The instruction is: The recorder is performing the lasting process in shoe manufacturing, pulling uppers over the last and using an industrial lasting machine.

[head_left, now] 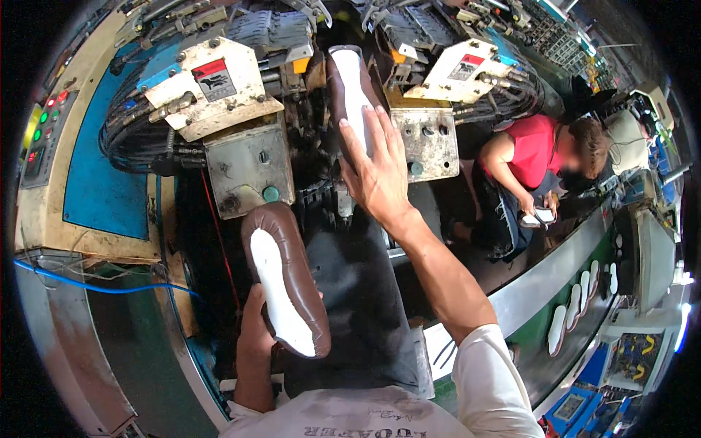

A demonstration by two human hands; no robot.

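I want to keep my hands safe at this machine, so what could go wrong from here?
The right hand rests on the farther brown shoe, among the metal parts of the machine; if those moved, it might get pinched. The left hand supports the nearer brown shoe from beneath, largely hidden behind it, so a loose hold could let it slip.

Shoe factory — grimy machine (219, 80), control panel (45, 139), conveyor belt (529, 336), row of white-bottomed shoes (575, 303)
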